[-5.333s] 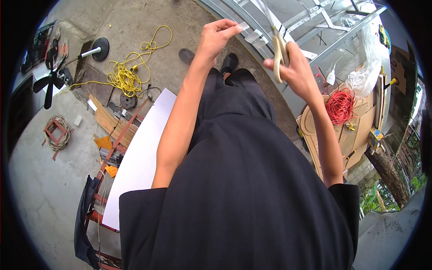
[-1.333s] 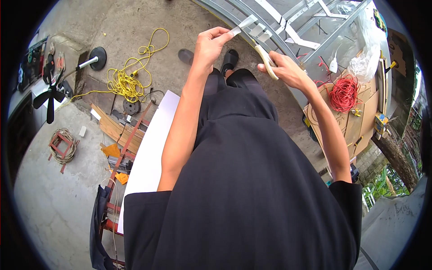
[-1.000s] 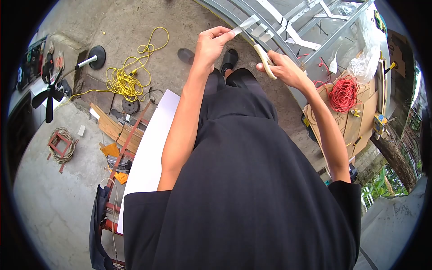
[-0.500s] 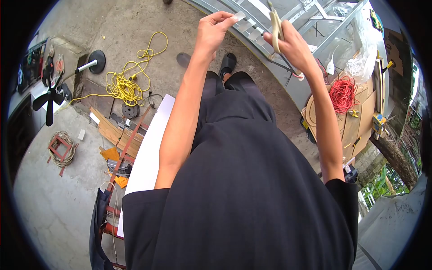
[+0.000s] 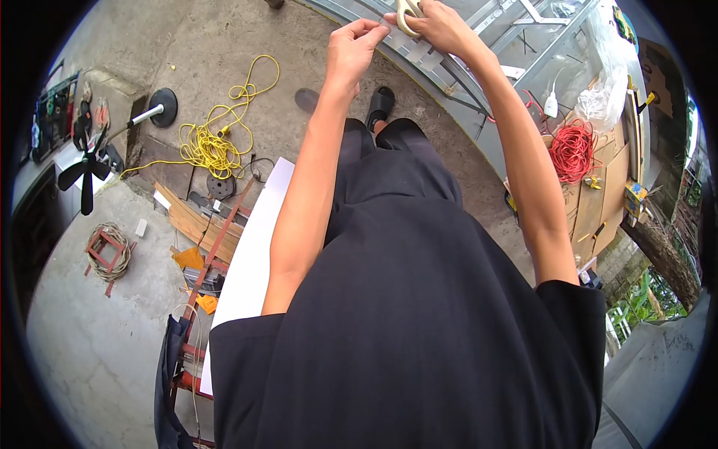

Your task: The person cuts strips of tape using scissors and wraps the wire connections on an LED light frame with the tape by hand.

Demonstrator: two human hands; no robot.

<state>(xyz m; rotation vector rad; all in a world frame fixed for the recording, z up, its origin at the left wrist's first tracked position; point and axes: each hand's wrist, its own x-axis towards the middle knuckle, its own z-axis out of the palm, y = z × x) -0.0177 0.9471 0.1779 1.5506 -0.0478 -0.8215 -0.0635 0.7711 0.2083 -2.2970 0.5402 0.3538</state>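
My right hand point(image 5: 441, 31) grips scissors with beige handles point(image 5: 407, 16) at the top of the view; the blades are cut off by the frame edge. Just left of it, my left hand point(image 5: 351, 56) is closed in a pinch, its fingertips close to the scissors. The small translucent strip that showed in this pinch a moment earlier is hardly visible now. Below both hands lies a grey metal frame point(image 5: 456, 88), where several short pale strips point(image 5: 428, 61) show near the edge.
Coiled red cord point(image 5: 573, 152) and a clear plastic bag point(image 5: 604, 93) lie at the right, by cardboard point(image 5: 607, 183). A tangled yellow cable point(image 5: 213, 146) covers floor at the left, near a black fan point(image 5: 86, 172). A white panel point(image 5: 250, 254) stands beside my left arm.
My right hand has moved up and left with the scissors, closing in on my left hand. The left hand stays nearly in place, and its strip shows less.
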